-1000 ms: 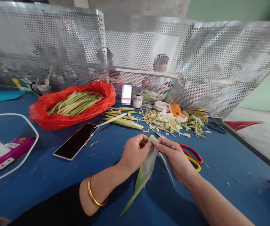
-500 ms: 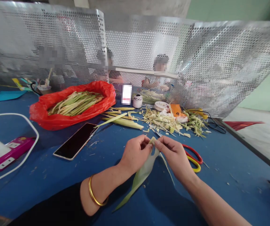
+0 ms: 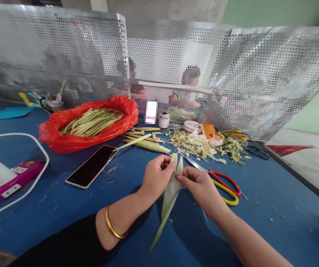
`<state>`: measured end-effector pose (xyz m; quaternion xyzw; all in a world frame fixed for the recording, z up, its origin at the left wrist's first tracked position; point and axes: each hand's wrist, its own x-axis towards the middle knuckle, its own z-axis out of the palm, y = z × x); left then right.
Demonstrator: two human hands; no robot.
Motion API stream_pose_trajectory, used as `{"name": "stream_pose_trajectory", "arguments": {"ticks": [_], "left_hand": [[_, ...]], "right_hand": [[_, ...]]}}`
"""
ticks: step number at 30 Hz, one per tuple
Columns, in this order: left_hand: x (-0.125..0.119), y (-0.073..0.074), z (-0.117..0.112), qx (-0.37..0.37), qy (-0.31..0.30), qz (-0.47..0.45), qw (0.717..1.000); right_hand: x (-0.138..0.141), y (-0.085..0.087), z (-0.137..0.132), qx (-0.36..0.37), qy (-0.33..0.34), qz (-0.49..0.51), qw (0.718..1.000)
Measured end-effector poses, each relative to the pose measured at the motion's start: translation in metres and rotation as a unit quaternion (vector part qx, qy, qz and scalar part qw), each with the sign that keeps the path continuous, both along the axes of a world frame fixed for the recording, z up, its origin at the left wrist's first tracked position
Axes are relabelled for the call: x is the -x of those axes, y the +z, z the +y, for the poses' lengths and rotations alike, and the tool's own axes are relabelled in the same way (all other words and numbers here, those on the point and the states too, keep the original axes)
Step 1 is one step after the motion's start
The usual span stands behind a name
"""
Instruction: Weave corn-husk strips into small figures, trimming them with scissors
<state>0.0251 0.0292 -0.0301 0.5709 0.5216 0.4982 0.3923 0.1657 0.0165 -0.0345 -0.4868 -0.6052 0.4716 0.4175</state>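
My left hand [image 3: 156, 178] and my right hand [image 3: 199, 186] pinch the upper end of a long pale green leaf strip [image 3: 168, 199] between them, above the blue table [image 3: 50, 207]. The strip's top is split into two tips that stick up between my fingers. Its pointed lower end hangs toward me. A gold bangle [image 3: 111, 228] circles my left wrist. Scissors with red and yellow handles [image 3: 222, 180] lie just right of my right hand.
A red bag of green strips [image 3: 89, 123] sits at the back left, a black phone [image 3: 92, 166] in front of it. Leaf scraps [image 3: 203, 144] and whole stalks [image 3: 145, 142] lie behind my hands. A pink device [image 3: 9, 178] is at left. A perforated metal screen [image 3: 231, 74] backs the table; people sit beyond it.
Both hands rose slightly and drew the strip upright. Its split top now stands up between my fingers, and the lower tip swung back to the right.
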Motion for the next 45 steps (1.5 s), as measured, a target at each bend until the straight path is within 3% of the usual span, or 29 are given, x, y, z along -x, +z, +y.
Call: {"name": "stream_pose_trajectory", "arguments": {"ticks": [7,16,21,28,36,45], "left_hand": [[-0.003,-0.008,-0.003,0.021,-0.019,0.024,0.999],[-0.002,-0.004,-0.005,-0.011,0.001,0.082,0.997],[-0.002,-0.003,-0.004,-0.015,0.015,0.090,0.996],[0.001,-0.001,-0.005,-0.067,0.033,0.134,0.988],[-0.004,-0.006,-0.005,-0.008,0.019,0.081,0.996],[-0.002,-0.006,-0.004,-0.007,0.018,0.073,0.997]], "right_hand": [[0.003,0.001,-0.004,-0.053,-0.067,-0.007,0.996],[0.005,0.001,-0.012,-0.109,-0.097,-0.029,0.989],[0.006,-0.001,-0.011,-0.103,-0.092,-0.014,0.990],[0.009,-0.003,-0.012,0.010,-0.022,0.030,0.999],[0.009,-0.002,-0.012,-0.030,-0.081,0.037,0.996],[0.011,0.002,-0.016,-0.085,-0.116,0.022,0.989]]}}
